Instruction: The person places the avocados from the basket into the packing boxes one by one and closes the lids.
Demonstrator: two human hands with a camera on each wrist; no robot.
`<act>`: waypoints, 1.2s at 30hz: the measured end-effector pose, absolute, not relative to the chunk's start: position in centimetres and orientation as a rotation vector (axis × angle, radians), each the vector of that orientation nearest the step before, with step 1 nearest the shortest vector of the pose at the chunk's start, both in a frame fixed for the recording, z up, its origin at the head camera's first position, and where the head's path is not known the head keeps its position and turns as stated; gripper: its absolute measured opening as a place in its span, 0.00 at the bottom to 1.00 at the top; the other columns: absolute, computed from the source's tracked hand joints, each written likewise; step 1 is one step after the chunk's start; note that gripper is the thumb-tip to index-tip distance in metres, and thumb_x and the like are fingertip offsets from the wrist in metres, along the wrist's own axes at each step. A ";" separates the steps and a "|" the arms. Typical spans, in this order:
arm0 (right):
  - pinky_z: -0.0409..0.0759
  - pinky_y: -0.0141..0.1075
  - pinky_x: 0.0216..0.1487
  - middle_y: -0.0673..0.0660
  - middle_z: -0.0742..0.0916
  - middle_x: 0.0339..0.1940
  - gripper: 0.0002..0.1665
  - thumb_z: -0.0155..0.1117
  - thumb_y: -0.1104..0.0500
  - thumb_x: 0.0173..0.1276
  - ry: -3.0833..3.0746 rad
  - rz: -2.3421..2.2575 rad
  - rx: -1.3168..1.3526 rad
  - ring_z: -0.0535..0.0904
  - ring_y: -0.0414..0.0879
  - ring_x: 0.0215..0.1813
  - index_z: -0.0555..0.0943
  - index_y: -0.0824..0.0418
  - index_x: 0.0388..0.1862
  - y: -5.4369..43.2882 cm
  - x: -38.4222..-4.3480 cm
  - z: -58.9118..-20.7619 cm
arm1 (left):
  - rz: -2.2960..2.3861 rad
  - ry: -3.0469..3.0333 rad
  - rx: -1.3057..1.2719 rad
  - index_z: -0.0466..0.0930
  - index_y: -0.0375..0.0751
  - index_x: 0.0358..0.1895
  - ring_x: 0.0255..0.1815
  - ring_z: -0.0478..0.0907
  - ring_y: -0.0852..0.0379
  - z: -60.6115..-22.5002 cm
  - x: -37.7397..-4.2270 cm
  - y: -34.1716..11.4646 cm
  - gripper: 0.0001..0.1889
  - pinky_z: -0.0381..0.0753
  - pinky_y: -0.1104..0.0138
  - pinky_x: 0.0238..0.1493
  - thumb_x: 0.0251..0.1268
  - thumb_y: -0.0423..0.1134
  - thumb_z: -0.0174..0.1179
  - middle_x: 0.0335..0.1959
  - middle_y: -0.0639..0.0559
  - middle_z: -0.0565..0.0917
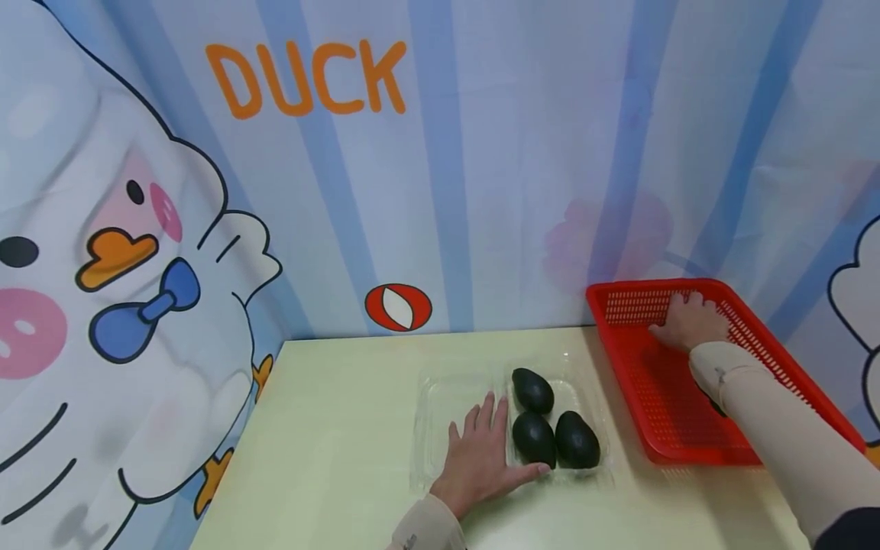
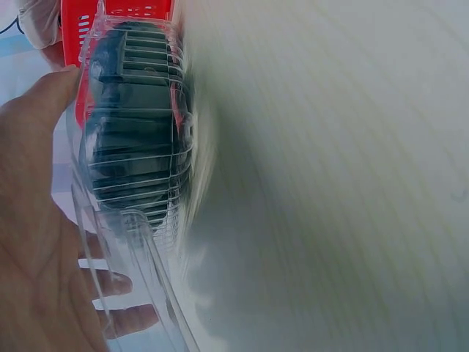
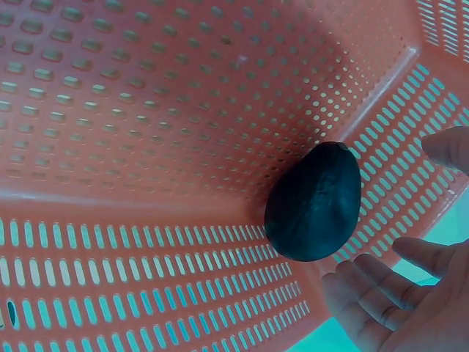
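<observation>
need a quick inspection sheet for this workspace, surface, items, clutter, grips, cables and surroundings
surface: pale tabletop, with the clear container and red basket standing on it
job's things: clear container lies open, three dark avocados in its right half; one more avocado lies in a corner of the basket
clutter: nothing seen
left grip: fingers spread at the container, not curled round anything
right grip: inside the basket, fingers loose, just short of the lone avocado
cables: nothing seen
surroundings: striped blue and white backdrop behind the table, with a printed duck on the left
</observation>
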State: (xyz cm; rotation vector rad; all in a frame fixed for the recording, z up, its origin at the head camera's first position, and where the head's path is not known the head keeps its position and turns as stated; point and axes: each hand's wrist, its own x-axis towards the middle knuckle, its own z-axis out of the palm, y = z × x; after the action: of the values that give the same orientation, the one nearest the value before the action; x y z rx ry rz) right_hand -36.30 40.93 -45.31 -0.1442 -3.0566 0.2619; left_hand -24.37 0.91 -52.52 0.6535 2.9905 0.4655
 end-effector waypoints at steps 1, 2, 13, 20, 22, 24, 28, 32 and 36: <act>0.72 0.72 0.51 0.85 0.67 0.59 0.48 0.66 0.46 0.67 -3.063 0.259 -0.144 0.66 0.80 0.56 0.60 0.83 0.66 41.0 -36.4 -45.4 | 0.467 2.989 0.649 0.51 0.48 0.82 0.76 0.62 0.41 -52.6 -24.4 0.9 0.63 0.65 0.31 0.65 0.48 0.87 0.47 0.83 0.46 0.55; 0.71 0.72 0.52 0.86 0.66 0.60 0.49 0.66 0.46 0.68 -3.070 0.250 -0.145 0.66 0.81 0.57 0.59 0.84 0.66 41.1 -36.5 -45.5 | 0.466 2.988 0.646 0.51 0.48 0.82 0.76 0.62 0.41 -52.6 -24.4 0.9 0.63 0.65 0.31 0.65 0.48 0.87 0.47 0.83 0.46 0.55; 0.70 0.72 0.53 0.87 0.65 0.60 0.50 0.64 0.46 0.68 -3.093 0.253 -0.227 0.65 0.81 0.56 0.57 0.85 0.68 41.2 -36.9 -45.7 | 0.439 3.004 0.640 0.52 0.48 0.82 0.76 0.62 0.41 -52.7 -24.3 1.0 0.62 0.65 0.31 0.65 0.48 0.86 0.48 0.82 0.47 0.56; 0.71 0.72 0.52 0.87 0.65 0.58 0.48 0.63 0.46 0.69 -3.102 0.271 -0.242 0.66 0.81 0.55 0.58 0.85 0.66 41.6 -37.4 -46.2 | 0.428 3.007 0.642 0.51 0.48 0.82 0.76 0.62 0.41 -52.7 -24.3 1.0 0.62 0.66 0.32 0.65 0.49 0.86 0.48 0.82 0.46 0.56; 0.71 0.71 0.51 0.87 0.64 0.58 0.48 0.63 0.46 0.69 -3.114 0.278 -0.247 0.66 0.81 0.54 0.59 0.85 0.66 41.7 -37.4 -46.2 | 0.421 3.009 0.642 0.51 0.48 0.82 0.76 0.62 0.42 -52.7 -24.3 1.0 0.62 0.66 0.32 0.65 0.50 0.86 0.48 0.82 0.46 0.56; 0.72 0.71 0.49 0.87 0.64 0.57 0.47 0.63 0.45 0.69 -3.123 0.281 -0.243 0.67 0.81 0.54 0.60 0.85 0.65 41.9 -37.5 -46.3 | 0.414 3.011 0.641 0.51 0.49 0.82 0.76 0.62 0.42 -52.7 -24.3 0.9 0.62 0.66 0.32 0.65 0.50 0.87 0.47 0.83 0.47 0.56; 0.74 0.70 0.46 0.87 0.64 0.55 0.46 0.64 0.46 0.69 -3.129 0.279 -0.219 0.68 0.81 0.51 0.63 0.85 0.62 42.1 -37.5 -46.3 | 0.402 3.013 0.641 0.51 0.49 0.82 0.77 0.62 0.42 -52.7 -24.3 0.9 0.61 0.65 0.32 0.65 0.50 0.86 0.47 0.83 0.47 0.55; 0.74 0.70 0.45 0.86 0.64 0.54 0.45 0.65 0.48 0.68 -3.123 0.276 -0.190 0.69 0.82 0.49 0.63 0.86 0.61 42.3 -37.5 -46.4 | 0.386 3.017 0.640 0.51 0.49 0.82 0.76 0.63 0.42 -52.6 -24.3 0.9 0.62 0.66 0.32 0.65 0.50 0.87 0.47 0.83 0.47 0.55; 0.74 0.71 0.46 0.88 0.60 0.56 0.44 0.66 0.51 0.68 -3.126 0.307 -0.178 0.67 0.85 0.50 0.61 0.86 0.62 42.6 -37.6 -46.8 | 0.383 3.021 0.639 0.51 0.49 0.82 0.76 0.63 0.42 -52.7 -24.3 0.9 0.62 0.66 0.33 0.65 0.49 0.87 0.46 0.83 0.47 0.56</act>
State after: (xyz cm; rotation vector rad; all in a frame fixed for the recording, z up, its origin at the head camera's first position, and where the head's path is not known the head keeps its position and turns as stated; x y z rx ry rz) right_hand -37.61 42.59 -46.76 -0.1777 -3.1259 0.3074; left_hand -24.26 0.94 -52.67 0.6394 3.0209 0.3833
